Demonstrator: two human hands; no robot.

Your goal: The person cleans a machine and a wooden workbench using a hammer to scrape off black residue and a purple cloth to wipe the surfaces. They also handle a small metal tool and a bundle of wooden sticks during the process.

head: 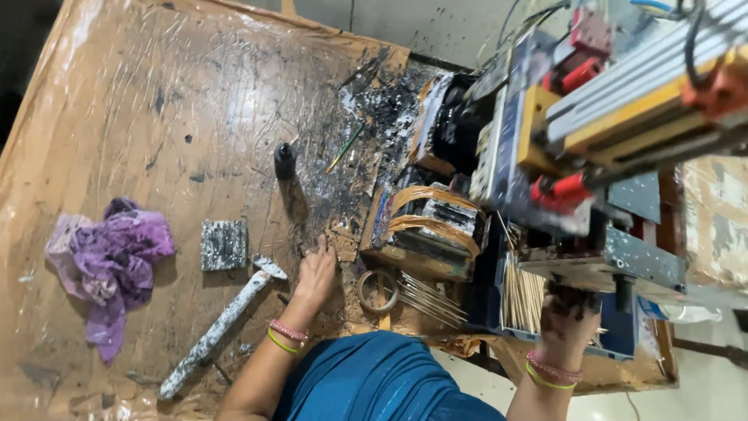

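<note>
Left hand (315,273) lay flat, empty, on the tabletop (156,117); tape roll (378,290) at three o'clock. Right hand (567,312) gripped sticks (522,296).

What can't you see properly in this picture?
- Right hand, head view: its fingers reach under the machine, so whether it holds any sticks cannot be told.
- Left hand: seen from the back, so its palm on the table is hidden.
- The machine is cut off by the top and right edges.
- Purple cloth: anything under it is covered.
</note>
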